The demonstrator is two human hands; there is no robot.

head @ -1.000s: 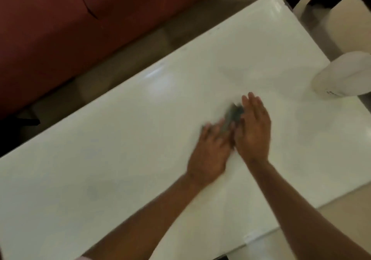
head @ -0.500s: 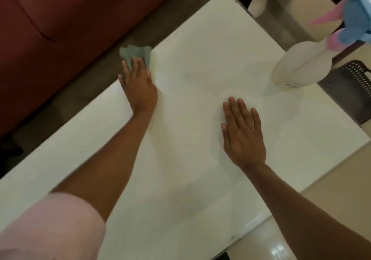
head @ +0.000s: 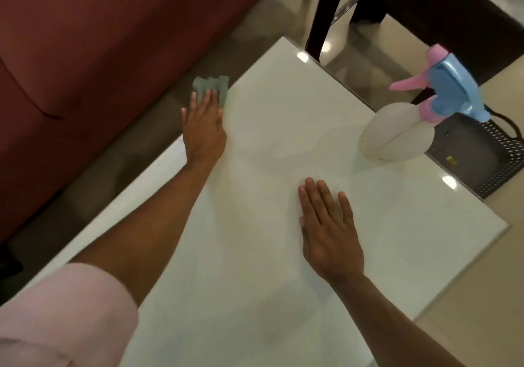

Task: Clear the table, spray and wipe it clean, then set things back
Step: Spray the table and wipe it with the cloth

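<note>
The white table (head: 283,139) fills the middle of the head view. My left hand (head: 203,128) lies flat at its far left edge, pressing a grey-green cloth (head: 211,85) that sticks out past the fingertips and over the edge. My right hand (head: 326,227) rests flat and open on the tabletop near the middle, fingers together, holding nothing. A white spray bottle (head: 397,135) with a blue and pink trigger head (head: 450,88) stands at the right edge of the table.
A dark red sofa (head: 99,40) runs along the far left side. A dark chair (head: 368,6) stands beyond the far corner. A black perforated basket (head: 482,154) sits on the floor right of the table, behind the bottle.
My left hand swept the cloth from the table's middle out to the far left edge and holds there. My right hand stayed flat on the tabletop.
</note>
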